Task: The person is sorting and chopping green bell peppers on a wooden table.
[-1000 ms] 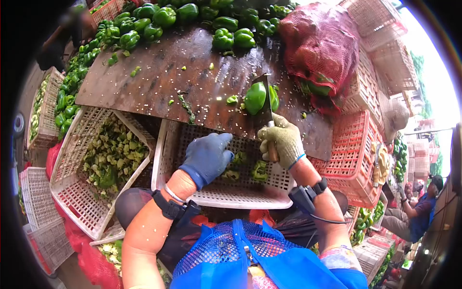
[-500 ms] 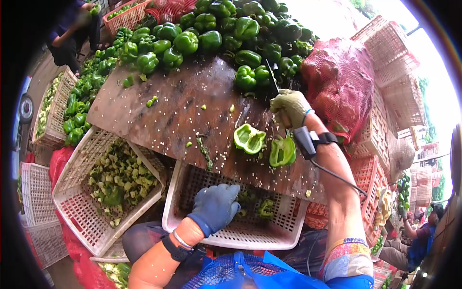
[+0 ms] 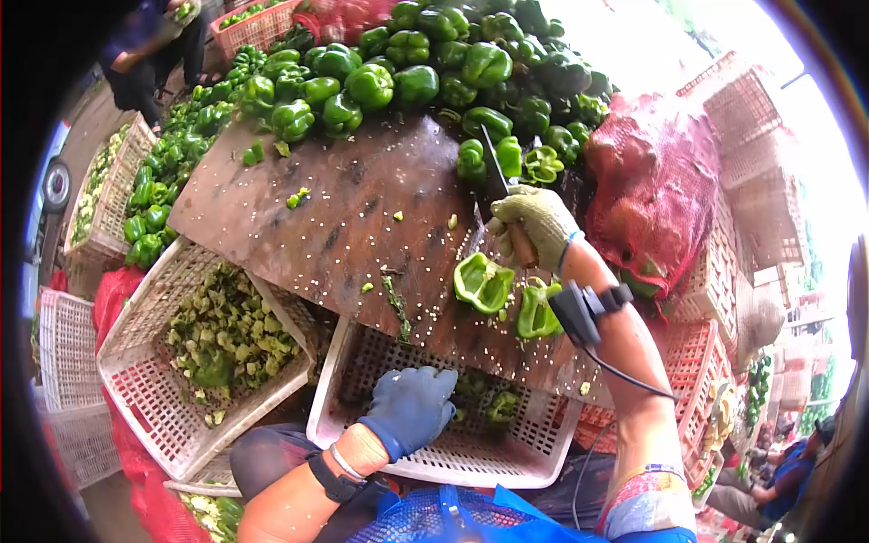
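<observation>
Right hand (image 3: 534, 226) sits right of centre, fingers wrapped tight around the knife (image 3: 491, 167), its blade tip up against the pepper pile (image 3: 398, 72) at the top. Two pepper halves (image 3: 482, 282) lie just below it, close to the board (image 3: 335, 208)'s lower edge. Bare board stretches out to the left. Left hand (image 3: 412, 407), fingers loosely spread, rests palm down in the white basket (image 3: 434, 466) at the bottom.

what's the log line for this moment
right hand: grips knife, blade at pepper pile | left hand: in white crate | board: two pepper halves
</observation>
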Demonstrator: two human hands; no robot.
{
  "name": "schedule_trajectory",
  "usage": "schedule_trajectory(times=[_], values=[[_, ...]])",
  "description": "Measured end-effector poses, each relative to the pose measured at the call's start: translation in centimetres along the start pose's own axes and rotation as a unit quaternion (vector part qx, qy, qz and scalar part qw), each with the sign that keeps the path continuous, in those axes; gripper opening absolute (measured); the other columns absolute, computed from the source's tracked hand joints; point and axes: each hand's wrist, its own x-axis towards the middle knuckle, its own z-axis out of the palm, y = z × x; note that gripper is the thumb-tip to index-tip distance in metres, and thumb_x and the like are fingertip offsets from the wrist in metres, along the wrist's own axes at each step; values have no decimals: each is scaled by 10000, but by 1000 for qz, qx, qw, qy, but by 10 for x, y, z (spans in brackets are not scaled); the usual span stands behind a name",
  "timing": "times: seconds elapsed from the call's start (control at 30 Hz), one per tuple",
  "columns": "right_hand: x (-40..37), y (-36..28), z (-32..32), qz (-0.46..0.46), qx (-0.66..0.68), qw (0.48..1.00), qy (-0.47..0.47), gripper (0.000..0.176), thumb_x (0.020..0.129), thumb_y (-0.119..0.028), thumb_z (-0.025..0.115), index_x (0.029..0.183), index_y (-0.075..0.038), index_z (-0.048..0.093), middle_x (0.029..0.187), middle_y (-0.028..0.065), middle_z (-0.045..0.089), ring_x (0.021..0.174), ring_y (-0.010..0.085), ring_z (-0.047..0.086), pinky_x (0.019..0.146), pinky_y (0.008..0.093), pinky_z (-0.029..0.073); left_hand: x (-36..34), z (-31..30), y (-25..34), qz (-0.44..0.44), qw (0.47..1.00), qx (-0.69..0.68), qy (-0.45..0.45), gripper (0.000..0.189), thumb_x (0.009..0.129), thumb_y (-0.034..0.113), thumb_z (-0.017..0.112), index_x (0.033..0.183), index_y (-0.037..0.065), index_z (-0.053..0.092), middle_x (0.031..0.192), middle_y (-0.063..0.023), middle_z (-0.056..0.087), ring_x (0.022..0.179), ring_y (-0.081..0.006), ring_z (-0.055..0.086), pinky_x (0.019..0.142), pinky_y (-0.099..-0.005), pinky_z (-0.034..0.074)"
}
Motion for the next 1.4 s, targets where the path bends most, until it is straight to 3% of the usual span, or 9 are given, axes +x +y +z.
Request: schedule_trajectory(times=[0.3, 0.5, 0.63, 0.7, 0.87, 0.9, 1.03, 1.3, 1.4], values=[[9, -50, -5, -275, -109, 944, 145, 411, 877, -82, 670, 1283, -26, 658, 797, 11, 645, 523, 88, 566, 439, 248, 443, -2, -8, -1, -12, 998, 10, -53, 398, 829, 263, 738, 1177, 105, 625, 948, -128, 678, 865, -344, 688, 753, -483, 546], [36, -78, -45, -301, -258, 914, 92, 435, 844, -53, 702, 1279, -41, 700, 807, -53, 632, 624, 20, 530, 542, 200, 436, -3, -16, -13, -50, 996, -12, -78, 374, 848, 268, 719, 1171, 106, 620, 970, -132, 675, 892, -350, 681, 766, -501, 529], [66, -84, -60, -78, -422, 899, 84, 444, 829, -89, 718, 1273, -99, 714, 857, 11, 707, 680, 69, 608, 623, 263, 515, 1, -10, -21, -53, 996, -11, -70, 366, 849, 268, 717, 1162, 101, 628, 949, -139, 674, 870, -366, 681, 766, -514, 526], [102, -46, -79, -175, -490, 853, 38, 446, 826, -166, 719, 1264, -84, 710, 993, 117, 771, 833, 143, 690, 836, 302, 548, 5, -9, -25, -48, 996, -25, -66, 360, 847, 270, 719, 1151, 97, 635, 931, -149, 672, 861, -371, 681, 768, -516, 527], [76, -47, -46, -119, -490, 864, 19, 461, 826, -212, 712, 1267, -81, 707, 917, 115, 760, 776, 159, 697, 771, 325, 561, 14, -13, -25, -61, 994, -6, -89, 346, 843, 276, 726, 1124, 91, 643, 921, -162, 671, 859, -369, 681, 759, -509, 531], [77, -35, -48, -227, -530, 816, -30, 473, 827, -192, 700, 1287, -87, 696, 811, 85, 717, 674, 131, 652, 657, 314, 546, 16, -12, -25, -56, 994, -6, -91, 337, 843, 279, 726, 1110, 90, 647, 913, -161, 672, 854, -369, 682, 758, -508, 532], [16, -42, -18, -32, -198, 978, -54, 488, 794, -129, 695, 1272, -28, 694, 737, -7, 633, 583, 72, 572, 528, 261, 461, 21, -1, -35, -44, 996, -1, -81, 274, 840, 292, 722, 1023, 95, 668, 857, -150, 674, 827, -369, 685, 761, -506, 534], [-9, -62, -58, -269, -25, 942, 201, 289, 896, -86, 611, 1177, -20, 628, 850, 59, 661, 579, 116, 597, 481, 263, 489, 22, -1, -36, -58, 995, -7, -87, 250, 836, 299, 722, 963, 93, 659, 833, -150, 672, 817, -370, 686, 752, -509, 537], [47, -27, -101, -72, -66, 979, 177, 138, 916, -156, 630, 1028, -76, 612, 803, 59, 645, 567, 163, 594, 474, 314, 485, 23, 3, -36, -41, 996, -5, -76, 254, 833, 304, 726, 958, 94, 656, 830, -153, 671, 813, -372, 686, 750, -509, 536]])
